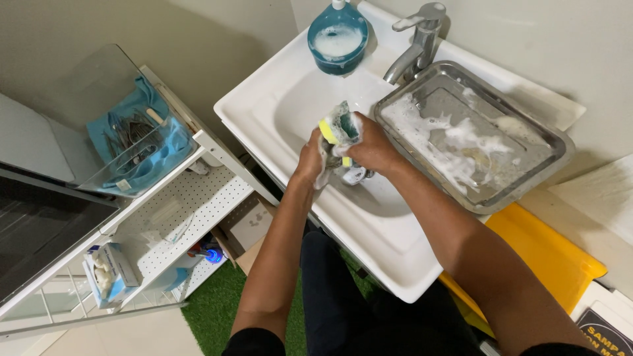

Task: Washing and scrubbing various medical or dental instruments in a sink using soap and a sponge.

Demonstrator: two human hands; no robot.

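both hands meet over the white sink [290,112]: the right hand [369,148] is closed around a soapy yellow-and-green sponge [337,126], the left hand [311,158] grips a small sudsy item beside it, near the foamy steel tray [554,142].

The white sink basin [290,112] lies open to the left of the hands, bare down to its near rim. A soapy steel tray [471,135] blocks the basin's right side, the tap [417,41] stands just behind it, and a blue soap bottle [337,38] occupies the back rim.
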